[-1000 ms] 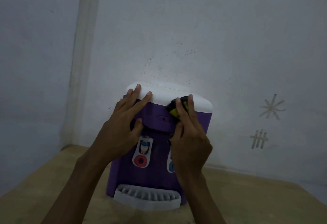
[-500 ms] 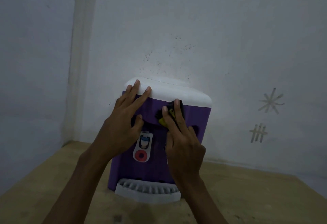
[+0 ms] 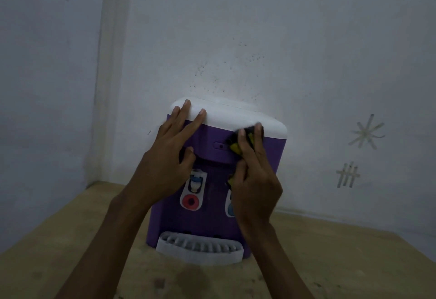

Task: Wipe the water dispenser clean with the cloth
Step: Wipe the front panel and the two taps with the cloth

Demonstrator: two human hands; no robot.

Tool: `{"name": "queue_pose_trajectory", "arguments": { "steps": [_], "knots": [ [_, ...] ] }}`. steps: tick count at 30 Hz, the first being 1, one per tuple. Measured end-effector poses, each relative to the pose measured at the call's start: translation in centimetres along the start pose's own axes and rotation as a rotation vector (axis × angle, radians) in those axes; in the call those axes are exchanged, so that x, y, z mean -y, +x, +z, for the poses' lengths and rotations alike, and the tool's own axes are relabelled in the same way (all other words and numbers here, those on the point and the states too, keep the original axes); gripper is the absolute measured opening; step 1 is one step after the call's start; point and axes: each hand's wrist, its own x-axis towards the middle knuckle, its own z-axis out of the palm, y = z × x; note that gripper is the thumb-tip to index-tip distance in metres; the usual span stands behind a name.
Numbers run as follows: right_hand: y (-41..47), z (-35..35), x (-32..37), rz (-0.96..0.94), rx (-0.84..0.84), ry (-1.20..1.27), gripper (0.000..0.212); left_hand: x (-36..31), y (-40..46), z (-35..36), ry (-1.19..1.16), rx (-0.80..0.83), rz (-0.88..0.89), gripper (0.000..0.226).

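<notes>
The right hand (image 3: 256,180) covered most of the cloth (image 3: 236,146) and the dispenser's right tap (image 3: 230,206); both forearms ran off the near edge.

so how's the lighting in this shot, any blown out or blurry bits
Head view: dim overall, with a bright patch washing out the white lid of the water dispenser; the cloth under the right hand looks slightly smeared; the left hand is sharper.
</notes>
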Motion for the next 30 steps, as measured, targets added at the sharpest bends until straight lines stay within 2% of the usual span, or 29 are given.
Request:
{"name": "queue_pose_trajectory", "arguments": {
  "steps": [5, 7, 10, 12, 14, 17, 18, 20, 22, 24, 27, 28, 30],
  "knots": [
    [0.9, -0.5, 0.7, -0.257, 0.128, -0.056, 0.055, 0.1, -0.1, 0.1, -0.027, 0.008, -0.001, 0.076],
    [1.2, -1.0, 0.0, -0.281, 0.173, -0.002, 0.056, -0.1, 0.0, -0.1, -0.058, -0.005, -0.011, 0.076],
    [1.8, -2.0, 0.5, -0.082, 0.172, 0.314, 0.060, -1.3, 0.2, -1.1, -0.122, -0.097, -0.020, 0.069],
    [2.1, -2.6, 1.7, 0.156, 0.169, 0.596, 0.065, -2.6, 0.3, -2.1, -0.141, -0.200, 0.001, 0.057],
    [2.4, -3.1, 2.7, 0.285, 0.171, 0.725, 0.068, -4.4, 0.5, -3.1, -0.166, -0.255, -0.008, 0.041],
    [2.9, -3.6, 3.8, 0.260, 0.143, 0.703, 0.071, -7.3, 0.7, -3.8, -0.367, -0.174, -0.183, 0.019],
    [2.9, -3.7, 4.1, 0.230, 0.151, 0.677, 0.072, -8.3, 0.8, -3.9, -0.466, -0.120, -0.242, 0.023],
    [2.6, -3.8, 4.5, 0.190, 0.222, 0.648, 0.072, -9.7, 0.8, -3.7, -0.605, -0.039, -0.318, 0.045],
    [2.4, -4.1, 4.7, 0.155, 0.339, 0.572, 0.072, -9.8, 0.9, -3.5, -0.617, -0.041, -0.371, 0.055],
    [2.2, -4.7, 4.8, 0.097, 0.428, 0.539, 0.074, -8.9, 0.9, -3.5, -0.603, -0.056, -0.434, 0.046],
    [2.3, -5.9, 4.9, 0.052, 0.478, 0.697, 0.069, -7.7, 0.9, -4.0, -0.695, -0.027, -0.503, 0.023],
    [2.2, -6.1, 4.9, 0.069, 0.467, 0.760, 0.062, -7.4, 1.0, -4.3, -0.727, -0.020, -0.504, 0.018],
    [2.0, -6.1, 4.6, 0.162, 0.340, 0.816, 0.047, -7.1, 1.0, -5.0, -0.752, -0.005, -0.480, 0.013]
  ]
}}
